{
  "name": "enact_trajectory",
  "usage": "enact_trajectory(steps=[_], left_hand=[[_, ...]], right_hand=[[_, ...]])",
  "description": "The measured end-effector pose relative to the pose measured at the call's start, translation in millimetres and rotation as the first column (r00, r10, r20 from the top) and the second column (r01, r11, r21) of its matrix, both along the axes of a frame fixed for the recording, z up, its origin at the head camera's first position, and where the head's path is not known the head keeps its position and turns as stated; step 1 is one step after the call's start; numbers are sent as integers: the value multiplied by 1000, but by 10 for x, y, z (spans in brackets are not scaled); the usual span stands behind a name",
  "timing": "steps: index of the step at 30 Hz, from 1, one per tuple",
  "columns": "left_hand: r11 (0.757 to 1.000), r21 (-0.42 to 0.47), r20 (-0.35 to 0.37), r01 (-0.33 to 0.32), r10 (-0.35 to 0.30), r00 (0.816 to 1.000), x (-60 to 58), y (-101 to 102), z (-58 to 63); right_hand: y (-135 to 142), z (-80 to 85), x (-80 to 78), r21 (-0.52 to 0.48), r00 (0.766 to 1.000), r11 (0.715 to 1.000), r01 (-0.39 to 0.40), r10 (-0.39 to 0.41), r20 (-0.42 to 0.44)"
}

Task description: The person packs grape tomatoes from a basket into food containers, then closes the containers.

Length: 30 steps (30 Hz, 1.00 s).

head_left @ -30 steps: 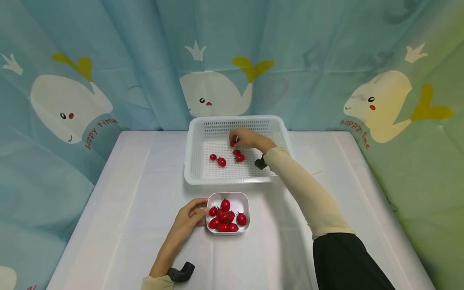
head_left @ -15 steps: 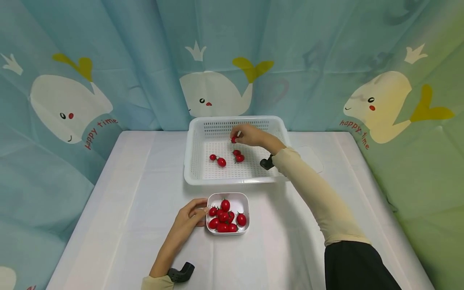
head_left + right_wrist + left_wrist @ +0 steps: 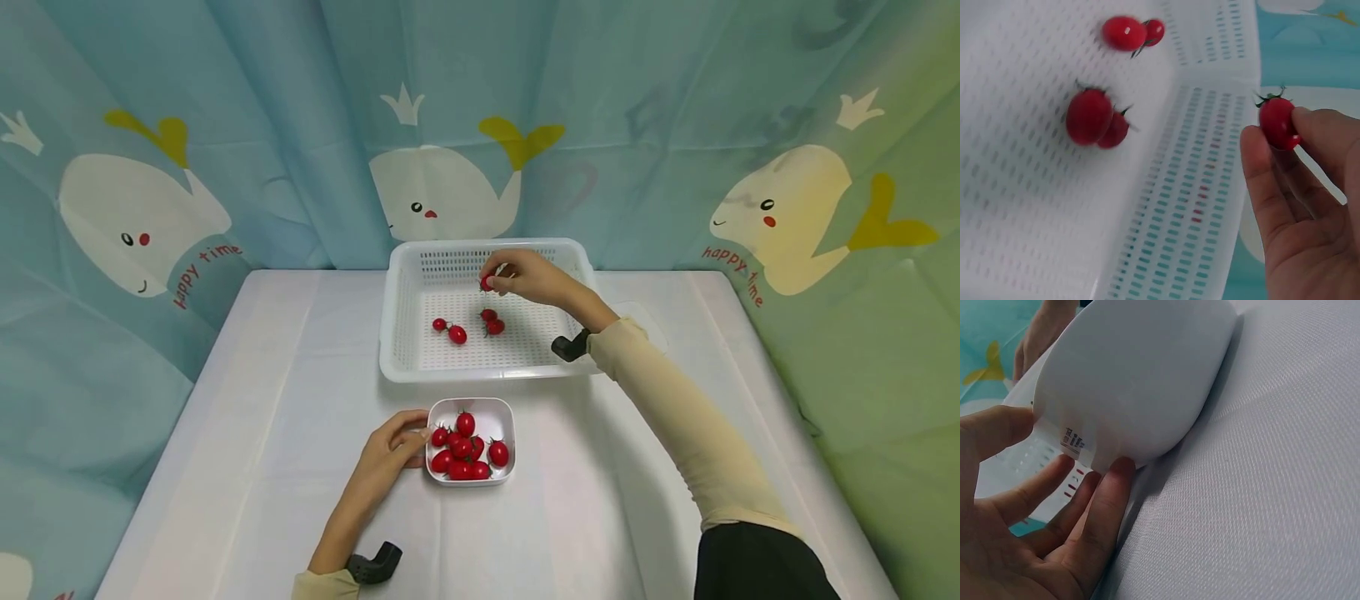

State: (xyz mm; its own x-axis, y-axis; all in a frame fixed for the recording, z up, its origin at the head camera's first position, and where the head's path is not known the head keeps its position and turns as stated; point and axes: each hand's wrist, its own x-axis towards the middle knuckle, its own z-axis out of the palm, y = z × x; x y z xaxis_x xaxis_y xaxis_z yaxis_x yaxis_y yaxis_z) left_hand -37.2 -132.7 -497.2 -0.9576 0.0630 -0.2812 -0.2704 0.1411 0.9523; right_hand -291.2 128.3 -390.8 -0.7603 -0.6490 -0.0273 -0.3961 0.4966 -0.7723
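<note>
In the head view my right hand (image 3: 528,275) is raised over the back right of a white perforated basket (image 3: 393,350). Thumb and fingertips pinch a cherry tomato (image 3: 1277,122), its green stem showing in the right wrist view. Two pairs of tomatoes lie on the basket floor: one pair (image 3: 457,334) left of centre, another (image 3: 494,327) near the middle. In front, a small white box (image 3: 509,425) bears several red tomatoes (image 3: 461,448). My left hand (image 3: 390,454) holds this box at its left side, thumb at the rim and fingertips against the outer wall (image 3: 1104,437).
A white cloth (image 3: 315,350) covers the table. Blue-green curtains (image 3: 300,125) with whale prints hang behind and at both sides, and the basket stands close to the back one. Black camera mounts (image 3: 375,562) sit on the wrists.
My right hand has lifted the pinched tomato from the basket floor and drawn slightly back to the right. The left hand and the box stay in place.
</note>
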Motion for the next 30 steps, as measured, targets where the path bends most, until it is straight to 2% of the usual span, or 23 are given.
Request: enact_trajectory(steps=[4,12,17,20,25,30], left_hand=[[1000,-7,-4,0,0,1000,3,5,-2],[1000,-5,-5,-2,2,1000,11,5,-5],[1000,-8,-7,-1,1,1000,5,0,-9],[1000,-12,-8,4,-4,1000,5,-3,-10],[1000,-16,-9,1,-1,1000,9,-8,-7],[1000,1,-11,4,-4,1000,5,-4,-5]], right_hand=[[36,40,137,-98,999,995,35,-32,36],[39,64,472,-264,985,957,119,-80,155],[13,55,670,-330,965,926,184,-107,239],[-2,30,783,-357,948,912,201,-90,304],[-24,-28,941,-361,939,921,150,-17,345],[-13,-95,1037,-342,931,939,29,99,351]])
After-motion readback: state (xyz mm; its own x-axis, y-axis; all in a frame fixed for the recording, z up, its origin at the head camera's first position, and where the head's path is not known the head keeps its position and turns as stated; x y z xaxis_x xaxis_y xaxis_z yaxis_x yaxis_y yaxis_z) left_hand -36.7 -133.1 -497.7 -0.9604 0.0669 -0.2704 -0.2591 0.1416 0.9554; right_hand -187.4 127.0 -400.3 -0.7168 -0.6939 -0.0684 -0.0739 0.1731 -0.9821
